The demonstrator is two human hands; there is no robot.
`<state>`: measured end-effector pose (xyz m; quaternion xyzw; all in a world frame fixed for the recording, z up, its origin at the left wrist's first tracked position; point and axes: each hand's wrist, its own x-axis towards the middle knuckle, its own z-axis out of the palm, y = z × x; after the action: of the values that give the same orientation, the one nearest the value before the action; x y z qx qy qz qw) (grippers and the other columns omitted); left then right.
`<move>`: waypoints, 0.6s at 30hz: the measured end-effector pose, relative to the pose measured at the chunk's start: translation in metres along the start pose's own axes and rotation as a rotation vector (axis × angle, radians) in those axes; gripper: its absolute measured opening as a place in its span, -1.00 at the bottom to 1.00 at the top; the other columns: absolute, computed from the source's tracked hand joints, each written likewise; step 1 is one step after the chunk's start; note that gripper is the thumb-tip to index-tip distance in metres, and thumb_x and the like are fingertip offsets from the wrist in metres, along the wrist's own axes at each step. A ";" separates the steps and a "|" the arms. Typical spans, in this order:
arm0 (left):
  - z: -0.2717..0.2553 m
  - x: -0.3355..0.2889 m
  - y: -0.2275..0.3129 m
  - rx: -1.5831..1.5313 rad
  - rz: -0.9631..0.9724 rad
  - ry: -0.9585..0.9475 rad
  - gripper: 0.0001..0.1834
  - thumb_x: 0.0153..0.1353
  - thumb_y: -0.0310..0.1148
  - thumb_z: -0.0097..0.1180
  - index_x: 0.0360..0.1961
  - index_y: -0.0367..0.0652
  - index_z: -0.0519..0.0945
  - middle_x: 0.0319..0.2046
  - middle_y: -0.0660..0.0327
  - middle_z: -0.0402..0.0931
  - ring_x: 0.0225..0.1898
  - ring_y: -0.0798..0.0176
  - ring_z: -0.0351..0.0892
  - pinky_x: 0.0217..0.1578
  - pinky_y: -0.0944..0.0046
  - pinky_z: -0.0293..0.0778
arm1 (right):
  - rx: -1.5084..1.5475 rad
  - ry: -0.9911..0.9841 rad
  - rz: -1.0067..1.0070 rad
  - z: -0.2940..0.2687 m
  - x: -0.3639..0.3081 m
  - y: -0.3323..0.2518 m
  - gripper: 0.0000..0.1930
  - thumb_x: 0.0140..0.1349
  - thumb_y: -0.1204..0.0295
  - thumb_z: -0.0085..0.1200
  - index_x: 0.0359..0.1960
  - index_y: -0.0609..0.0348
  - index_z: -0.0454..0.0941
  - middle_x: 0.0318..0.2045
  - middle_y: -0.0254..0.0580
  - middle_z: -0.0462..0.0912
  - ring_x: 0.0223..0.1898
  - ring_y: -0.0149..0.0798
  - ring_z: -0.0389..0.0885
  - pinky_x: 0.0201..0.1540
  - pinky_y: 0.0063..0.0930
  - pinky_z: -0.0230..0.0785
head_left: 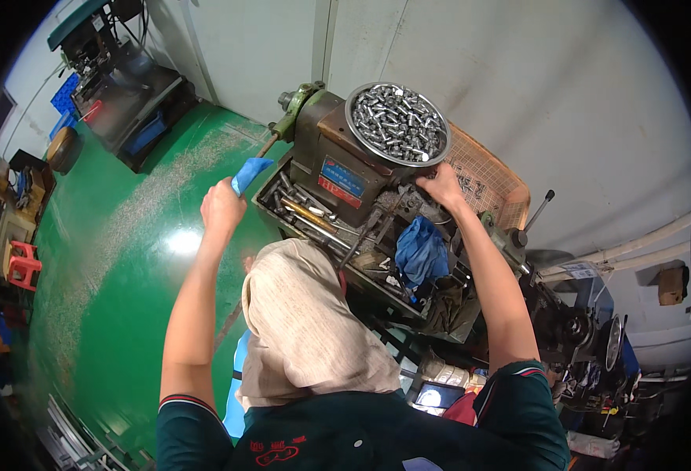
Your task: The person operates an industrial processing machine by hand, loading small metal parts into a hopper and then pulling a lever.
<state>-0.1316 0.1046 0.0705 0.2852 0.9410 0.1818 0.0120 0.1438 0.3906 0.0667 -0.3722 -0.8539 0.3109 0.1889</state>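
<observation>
My left hand [224,206] is closed round the end of a machine lever [268,144], whose grip is wrapped in blue material [250,174]. The lever runs up to the green end of a small bench machine [326,129]. My right hand [442,187] reaches to the machine's working area, just below the rim of a round metal bowl [397,88]. Its fingers are bent together, and whatever lies between them is hidden. Many short shiny metal pins [400,125] fill the bowl, which rests on top of the machine.
A tray [306,212] of rods and tools runs along the machine's near side. A blue rag [422,251] lies by my right forearm. Behind the bowl stands a tan basket [495,169] with metal parts. Beige cloth [298,314] covers my lap. A drill press [126,86] and red stool [23,265] stand left.
</observation>
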 end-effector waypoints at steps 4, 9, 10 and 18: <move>-0.001 0.002 -0.001 -0.037 -0.020 -0.044 -0.74 -0.11 -0.36 0.09 -0.30 -0.12 0.54 -0.40 -0.03 0.52 -0.31 -0.07 0.50 -0.28 0.06 0.41 | -0.109 -0.059 0.058 -0.024 0.003 0.008 -0.83 -0.21 0.40 0.09 -0.56 0.23 0.51 -0.56 -0.16 0.58 -0.45 -0.19 0.54 -0.31 -0.40 0.35; 0.000 0.003 0.000 -0.044 0.017 -0.002 -0.81 -0.11 -0.41 0.06 -0.39 -0.16 0.54 -0.43 -0.02 0.52 -0.33 -0.06 0.51 -0.30 0.05 0.43 | -0.538 0.710 -0.005 -0.062 -0.003 -0.023 -0.83 -0.21 0.32 0.10 -0.60 0.15 0.52 -0.59 -0.27 0.55 -0.42 -0.19 0.46 -0.28 -0.34 0.33; 0.001 0.003 -0.001 -0.043 0.016 -0.004 -0.81 -0.11 -0.41 0.06 -0.39 -0.16 0.54 -0.43 -0.02 0.52 -0.33 -0.06 0.51 -0.30 0.05 0.43 | -0.539 0.707 -0.004 -0.065 -0.004 -0.036 -0.83 -0.21 0.32 0.10 -0.60 0.15 0.52 -0.59 -0.27 0.55 -0.42 -0.19 0.46 -0.28 -0.34 0.33; 0.003 0.004 -0.004 -0.042 0.004 -0.028 -0.76 -0.12 -0.36 0.08 -0.34 -0.13 0.54 -0.42 -0.05 0.51 -0.33 -0.08 0.50 -0.30 0.04 0.41 | -0.230 0.194 -0.066 -0.060 0.003 -0.110 -0.79 -0.25 0.28 0.09 -0.58 0.12 0.57 -0.60 -0.28 0.55 -0.49 -0.28 0.49 -0.34 -0.42 0.35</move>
<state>-0.1371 0.1048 0.0667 0.2894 0.9361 0.1975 0.0308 0.1177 0.3582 0.1849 -0.3915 -0.8733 0.1675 0.2368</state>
